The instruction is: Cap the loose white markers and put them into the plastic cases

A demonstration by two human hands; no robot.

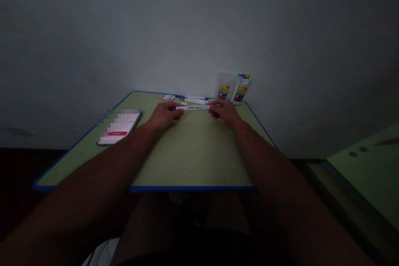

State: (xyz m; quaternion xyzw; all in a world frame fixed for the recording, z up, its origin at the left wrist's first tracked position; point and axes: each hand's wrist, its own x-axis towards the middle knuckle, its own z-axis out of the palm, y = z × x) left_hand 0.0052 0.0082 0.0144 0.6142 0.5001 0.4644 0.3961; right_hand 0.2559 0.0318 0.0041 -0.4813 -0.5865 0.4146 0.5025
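A white marker pen [193,108] with dark print on its barrel lies crosswise between my two hands. My left hand [166,114] is closed on its left end, thumb and fingers pinched together. On the other end, my right hand [223,112] pinches the marker with its fingertips. Just behind it, several more white markers [195,101] rest on the table near the wall, some partly hidden by my hands. Beyond my right hand stands a clear plastic case [225,83] with a yellow label, beside a second case [242,88] holding markers with coloured ends.
The light green table [190,158] has a blue edge and stands against a grey wall [187,29]. A phone [120,126] with a lit screen lies on the left side, close to my left forearm. A pale green panel [368,166] is at the lower right.
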